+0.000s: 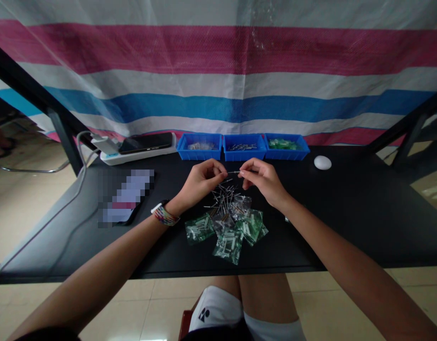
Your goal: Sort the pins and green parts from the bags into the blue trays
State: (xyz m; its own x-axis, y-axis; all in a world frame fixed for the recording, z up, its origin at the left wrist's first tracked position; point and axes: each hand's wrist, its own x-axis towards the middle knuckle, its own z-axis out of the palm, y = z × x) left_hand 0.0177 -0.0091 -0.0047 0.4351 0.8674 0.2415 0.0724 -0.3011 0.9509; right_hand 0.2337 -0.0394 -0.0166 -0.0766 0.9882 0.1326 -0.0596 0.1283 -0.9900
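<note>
My left hand (203, 180) and my right hand (260, 180) are raised just above a black table (364, 213), fingertips almost meeting. Both pinch the ends of one thin metal pin (233, 172) held level between them. Directly below lies a loose pile of similar metal pins (223, 196). Nearer to me sit several small green-tinted plastic bags (229, 232) filled with such parts. A colourful bracelet and a watch band wrap my left wrist.
Three blue bins (243, 147) line the table's back edge, holding small parts; the right one holds green pieces. A white power strip with a phone (145, 142) on it lies back left, a blurred flat object (128, 196) left, a white round object (322, 162) right. A striped tarp hangs behind.
</note>
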